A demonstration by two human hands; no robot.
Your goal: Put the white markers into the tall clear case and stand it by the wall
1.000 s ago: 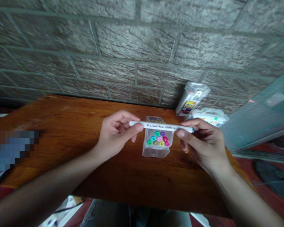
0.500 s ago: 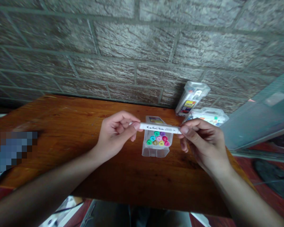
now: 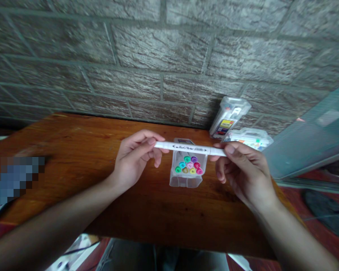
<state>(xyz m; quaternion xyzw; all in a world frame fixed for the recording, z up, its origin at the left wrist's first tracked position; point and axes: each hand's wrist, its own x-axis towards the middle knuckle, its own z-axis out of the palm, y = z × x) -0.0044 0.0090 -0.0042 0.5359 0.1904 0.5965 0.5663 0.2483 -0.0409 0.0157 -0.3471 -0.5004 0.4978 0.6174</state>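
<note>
A white marker [image 3: 189,148] with black lettering stretches level between my two hands. My left hand [image 3: 132,158] pinches its left end between thumb and fingers. The right end is closed between the thumb and fingers of my right hand [image 3: 247,173]. Below and behind the marker, a clear plastic case [image 3: 185,182] lies on the wooden table, with several markers in it. Their round cap ends, green [image 3: 178,169], purple [image 3: 194,160], pink [image 3: 199,171], yellow and others, face me. The marker partly hides the case's far part.
At the table's back right, a clear case with a yellow label [image 3: 228,116] leans upright against the stone wall [image 3: 164,56]. Another clear case [image 3: 251,137] stands in front of it, partly behind my right hand. A pixelated patch [image 3: 14,180] covers something at the left.
My left hand has shifted slightly up and left and now grips nearer the marker's tip. More of both marker ends shows. The cases stay where they were.
</note>
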